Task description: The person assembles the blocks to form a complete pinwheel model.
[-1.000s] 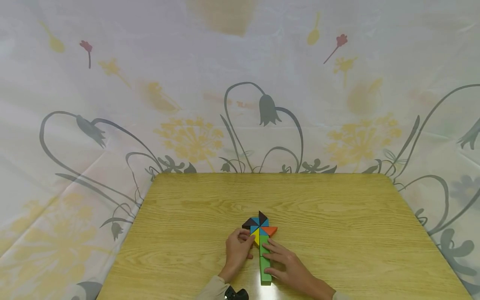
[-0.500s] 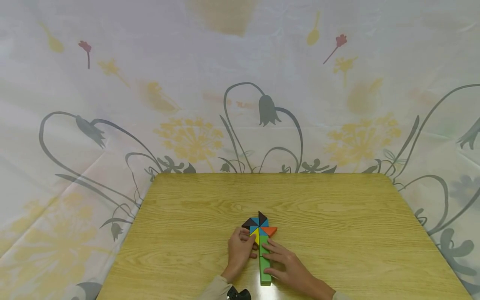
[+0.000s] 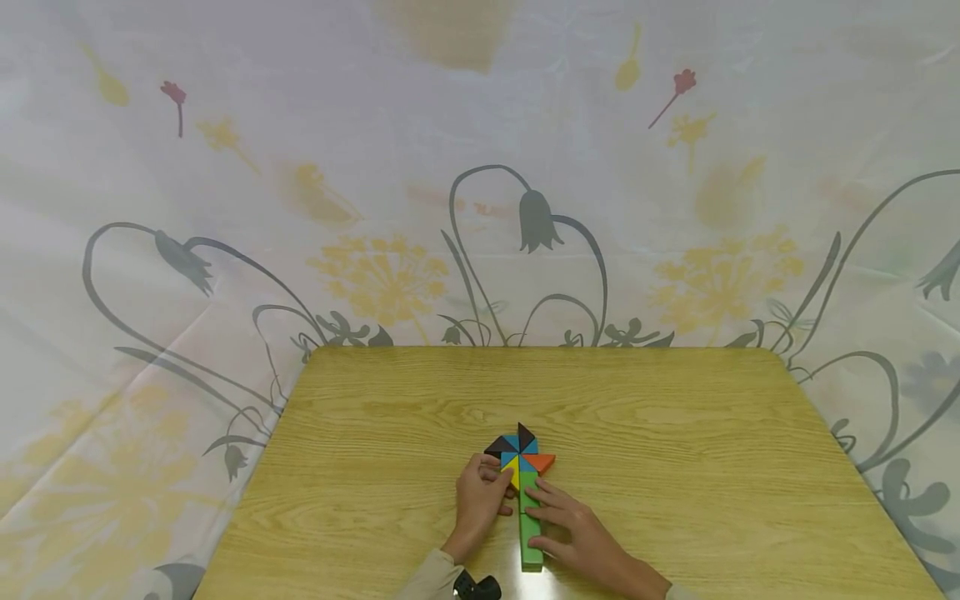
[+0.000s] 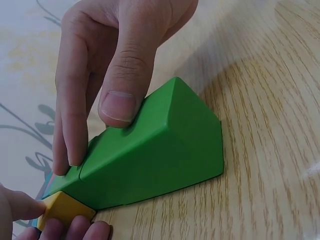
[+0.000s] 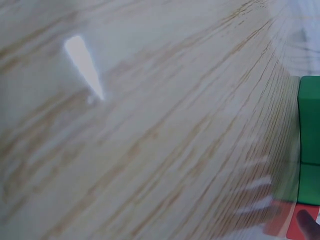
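Colored blocks form a pinwheel on a stem in the head view. Blue triangles [image 3: 510, 457] make its center, ringed by dark triangles [image 3: 497, 447], an orange-red triangle [image 3: 540, 462] and a yellow triangular block [image 3: 513, 475]. Two green blocks [image 3: 531, 550] lie end to end below as the stem. My left hand [image 3: 480, 504] pinches the yellow block between thumb and fingers, against the green stem's left side. From the right, my right hand [image 3: 581, 529] rests its fairly straight fingers and thumb on top of the green blocks. In the left wrist view, its thumb [image 4: 122, 95] touches the longer green block [image 4: 155, 155].
A wood-grain table [image 3: 675, 417] carries the blocks near its front edge. Behind it hangs a white flower-print cloth [image 3: 420, 125]. A black device [image 3: 477, 587] sits at the left wrist, by the sleeve.
My left hand has shifted slightly to the right, closer to the green stem, with its fingers still at the yellow block. The right hand has stayed in place.
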### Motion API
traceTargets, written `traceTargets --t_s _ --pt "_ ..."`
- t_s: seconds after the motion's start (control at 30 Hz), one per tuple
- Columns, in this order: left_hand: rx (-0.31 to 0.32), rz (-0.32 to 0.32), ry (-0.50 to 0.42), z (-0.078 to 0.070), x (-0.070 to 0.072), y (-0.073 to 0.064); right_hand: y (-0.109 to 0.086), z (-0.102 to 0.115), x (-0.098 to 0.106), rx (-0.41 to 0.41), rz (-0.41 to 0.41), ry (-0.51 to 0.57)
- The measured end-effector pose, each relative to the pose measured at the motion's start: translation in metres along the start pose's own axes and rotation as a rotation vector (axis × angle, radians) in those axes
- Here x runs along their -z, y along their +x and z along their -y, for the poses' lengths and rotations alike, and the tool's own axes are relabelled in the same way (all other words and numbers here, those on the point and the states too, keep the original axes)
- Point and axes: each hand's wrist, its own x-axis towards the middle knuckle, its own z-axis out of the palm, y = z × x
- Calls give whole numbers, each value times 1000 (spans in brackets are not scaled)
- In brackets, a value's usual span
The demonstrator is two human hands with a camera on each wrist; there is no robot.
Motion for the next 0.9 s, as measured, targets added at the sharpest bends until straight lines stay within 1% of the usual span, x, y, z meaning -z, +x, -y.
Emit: traceTargets --t_s 0.17,0.4,0.6,0.7,0.8,0.87,0.9 --pt "3 3 9 -1 0 1 0 0 1 13 -8 2" --pt "0 16 -9 -3 1 -2 -1 -3 0 9 -2 -21" --pt "8 -1 -6 -2 0 -1 -1 -4 -1 21 -12 -21" --pt "9 -7 -3 -1 -1 -2 -1 -4 0 45 -35 -43" --pt "-3 0 28 -1 4 -3 0 -5 3 82 -72 -64" --pt "-32 6 81 -2 11 -4 1 -5 7 109 -94 -62" --pt "-57 5 126 -3 16 -4 2 -6 10 117 -101 -59"
